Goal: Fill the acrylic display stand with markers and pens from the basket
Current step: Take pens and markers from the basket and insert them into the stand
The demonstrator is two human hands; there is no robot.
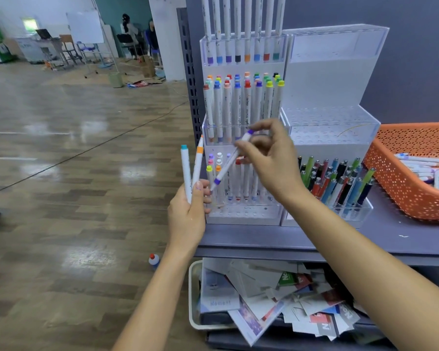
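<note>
The clear acrylic tiered display stand has a white back panel and tiers dotted with rows of small holes. One slim white marker with purple ends shows, one white marker with a teal cap, and one white marker with an orange cap. The glossy clip-topped pens are green, red, blue, black and white. The orange plastic basket is perforated all over. The flat metal shelf is plain grey. The wood-plank floor is brown in staggered blocks.

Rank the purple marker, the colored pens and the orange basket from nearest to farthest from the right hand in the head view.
1. purple marker, pinched in the right hand itself.
2. colored pens, standing upright just right of that hand.
3. orange basket, at the far right, beyond the pens.
</note>
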